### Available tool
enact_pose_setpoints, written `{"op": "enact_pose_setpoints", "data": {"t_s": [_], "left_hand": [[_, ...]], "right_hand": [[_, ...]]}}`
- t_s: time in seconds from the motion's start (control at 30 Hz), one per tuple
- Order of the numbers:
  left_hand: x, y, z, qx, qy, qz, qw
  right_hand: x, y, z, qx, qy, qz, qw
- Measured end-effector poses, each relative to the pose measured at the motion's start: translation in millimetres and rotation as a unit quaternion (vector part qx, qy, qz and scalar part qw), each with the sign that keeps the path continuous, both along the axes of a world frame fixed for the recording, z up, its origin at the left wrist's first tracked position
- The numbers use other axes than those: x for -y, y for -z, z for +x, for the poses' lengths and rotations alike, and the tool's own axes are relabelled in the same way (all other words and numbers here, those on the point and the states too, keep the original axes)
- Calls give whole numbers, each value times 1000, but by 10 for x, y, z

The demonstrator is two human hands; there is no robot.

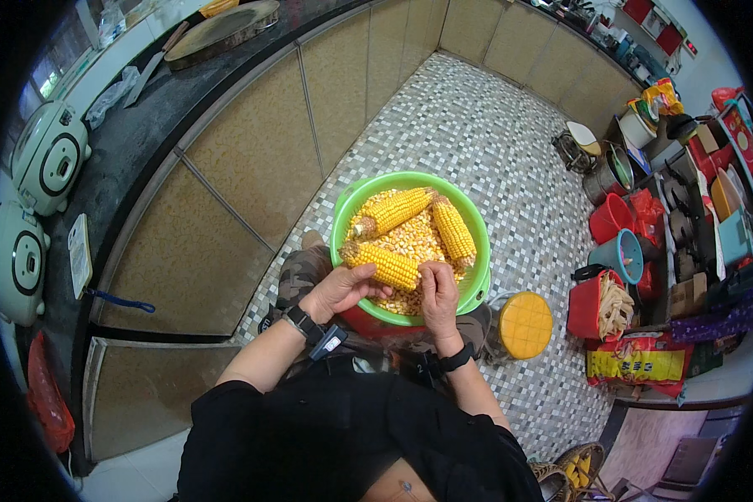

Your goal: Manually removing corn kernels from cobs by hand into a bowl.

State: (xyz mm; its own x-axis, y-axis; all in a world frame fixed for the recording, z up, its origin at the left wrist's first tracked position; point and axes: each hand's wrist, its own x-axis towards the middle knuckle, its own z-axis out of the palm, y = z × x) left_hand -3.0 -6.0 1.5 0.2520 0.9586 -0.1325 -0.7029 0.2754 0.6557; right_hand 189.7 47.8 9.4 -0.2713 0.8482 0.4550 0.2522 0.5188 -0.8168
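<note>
A green plastic basin (337, 235) in front of me holds loose yellow corn kernels (408, 237). Two whole ears lie on them: one ear of dried corn (396, 212) at the back left, another ear (454, 231) at the right. My left hand (345, 290) holds a third ear of corn (383, 265) near its left part, thumb on top, over the kernels. At that ear's right end is my right hand (439, 292), fingers bent in with the thumb against them; whether kernels are pinched there is hidden.
A yellow round stool (526, 325) stands right of the basin on the tiled floor. Cabinets and a dark counter (125, 135) with a round chopping board (223, 34) and a cleaver (144, 78) run along the left. Red bucket (610, 218), blue bucket (627, 256) and crowded shelves line the right.
</note>
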Motion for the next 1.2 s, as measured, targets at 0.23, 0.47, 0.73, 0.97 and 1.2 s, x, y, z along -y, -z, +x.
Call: {"op": "enact_pose_setpoints", "data": {"t_s": [0.23, 0.47, 0.73, 0.97, 1.2], "left_hand": [[-24, -49, 22, 21, -13, 1, 1000], [-35, -11, 19, 27, -25, -7, 999], [-36, -48, 34, 26, -39, -7, 999], [-49, -35, 26, 29, -34, -5, 999], [-25, -38, 14, 10, -23, -9, 1000]], "right_hand": [[25, -11, 13, -53, -11, -60, 997], [10, -149, 8, 9, -68, 39, 997], [7, -114, 16, -3, -76, 3, 997], [17, -93, 3, -1, -57, -9, 998], [-1, 20, 18, -9, -31, -55, 998]]}}
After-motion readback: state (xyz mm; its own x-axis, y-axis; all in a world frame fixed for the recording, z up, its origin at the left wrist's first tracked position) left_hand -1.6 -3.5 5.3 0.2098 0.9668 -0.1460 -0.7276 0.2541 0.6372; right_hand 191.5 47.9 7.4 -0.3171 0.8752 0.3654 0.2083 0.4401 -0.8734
